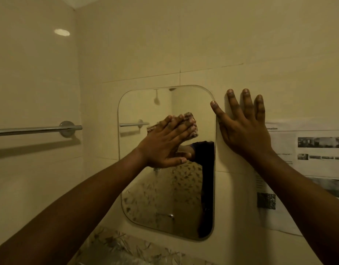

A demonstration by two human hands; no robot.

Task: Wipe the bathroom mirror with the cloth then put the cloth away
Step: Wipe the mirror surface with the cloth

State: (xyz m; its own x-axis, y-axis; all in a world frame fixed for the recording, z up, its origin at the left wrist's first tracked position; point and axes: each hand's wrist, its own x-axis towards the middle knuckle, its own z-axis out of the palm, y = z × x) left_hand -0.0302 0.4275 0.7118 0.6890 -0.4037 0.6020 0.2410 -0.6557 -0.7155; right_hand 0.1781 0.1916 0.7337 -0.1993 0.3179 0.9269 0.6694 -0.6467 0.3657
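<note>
Cloth [190,117] on the mirror [165,197], towel rail [37,129] to its left, paper sheet [308,167] to its right.

Cloth [190,116] mostly hidden; paper sheet [317,167] print seemingly too blurred.

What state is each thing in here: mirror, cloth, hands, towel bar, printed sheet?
Mirror: fixed upright on the tiled wall, cloth against its upper half.
Cloth: bunched, pressed to the glass under the left hand.
Left hand: fingers straight, pressing the cloth.
Right hand: flat on the tiled wall at the mirror's right edge, holding nothing.
Towel bar: mounted, left of the mirror.
Printed sheet: stuck to the tiled wall.
</note>
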